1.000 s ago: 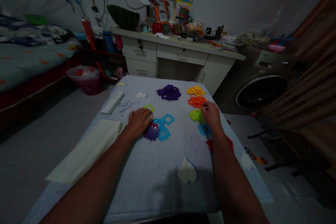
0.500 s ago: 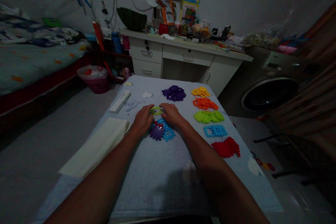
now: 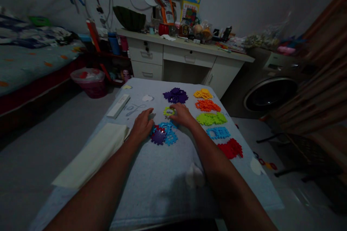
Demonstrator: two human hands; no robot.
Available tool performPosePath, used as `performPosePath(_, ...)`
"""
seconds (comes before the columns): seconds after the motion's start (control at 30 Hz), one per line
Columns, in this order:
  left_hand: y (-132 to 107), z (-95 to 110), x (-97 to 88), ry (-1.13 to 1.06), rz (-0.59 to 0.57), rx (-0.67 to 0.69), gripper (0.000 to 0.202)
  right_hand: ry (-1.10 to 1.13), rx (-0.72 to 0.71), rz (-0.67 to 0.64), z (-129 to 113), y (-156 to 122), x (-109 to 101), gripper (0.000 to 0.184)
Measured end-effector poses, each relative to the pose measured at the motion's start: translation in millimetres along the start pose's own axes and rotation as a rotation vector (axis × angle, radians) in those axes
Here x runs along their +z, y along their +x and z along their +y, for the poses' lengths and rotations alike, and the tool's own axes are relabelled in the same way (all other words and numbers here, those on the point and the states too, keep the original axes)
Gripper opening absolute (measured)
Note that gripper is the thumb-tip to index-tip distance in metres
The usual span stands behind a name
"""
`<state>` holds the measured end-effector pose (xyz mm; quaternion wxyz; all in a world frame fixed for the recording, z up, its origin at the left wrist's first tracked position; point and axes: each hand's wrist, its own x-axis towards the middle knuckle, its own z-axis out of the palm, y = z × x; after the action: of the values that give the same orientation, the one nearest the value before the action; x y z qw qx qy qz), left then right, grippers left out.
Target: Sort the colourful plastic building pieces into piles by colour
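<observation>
My right hand [image 3: 182, 114] pinches a small lime-green interlocking plastic piece [image 3: 168, 111] at its right side, above the middle of the table. My left hand [image 3: 143, 125] is apart from it, thumb and fingers spread with nothing between them. Just in front of both hands lies a mixed group of interlocking pieces: a purple piece [image 3: 158, 136], some red bits [image 3: 162, 130] and blue pieces [image 3: 171, 138]. Beyond the hands sits a pile of dark purple pieces [image 3: 175, 95].
Down the right side run piles of yellow [image 3: 203, 94], orange [image 3: 208, 105], lime-green [image 3: 211, 118], blue [image 3: 218, 133] and red pieces [image 3: 230, 148]. A folded cream cloth [image 3: 92, 155] and a white box [image 3: 118, 106] lie left. Behind stands a desk [image 3: 146, 50].
My left hand has let go of the lime-green piece and drawn slightly left. The piece, in my right hand, has shifted to the right. The view has turned a little.
</observation>
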<state>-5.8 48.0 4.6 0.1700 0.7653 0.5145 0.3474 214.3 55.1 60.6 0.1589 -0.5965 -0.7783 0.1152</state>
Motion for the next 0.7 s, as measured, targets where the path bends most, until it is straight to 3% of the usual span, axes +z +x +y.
performPosePath(0.17, -0.1, -1.8, 1.0, -0.005, -0.012, -0.006, 0.055, -0.004, 0.042, 0.144, 53.6, -48.9, -40.0, 0.043)
performPosePath(0.37, 1.5, -6.1, 3.7, 0.003, -0.032, -0.022, 0.057, -0.121, 0.290, 0.247, 112.4, -94.3, -65.5, 0.050)
performPosePath(0.47, 1.1, -4.7, 2.3, 0.010, -0.041, -0.022, 0.056, -0.141, 0.348, 0.235, 120.6, -105.0, -63.6, 0.052)
performPosePath(0.7, -0.1, -2.9, 0.9, 0.010, -0.038, -0.033, 0.055, -0.172, 0.393, 0.210, 112.3, -101.9, -48.0, 0.049)
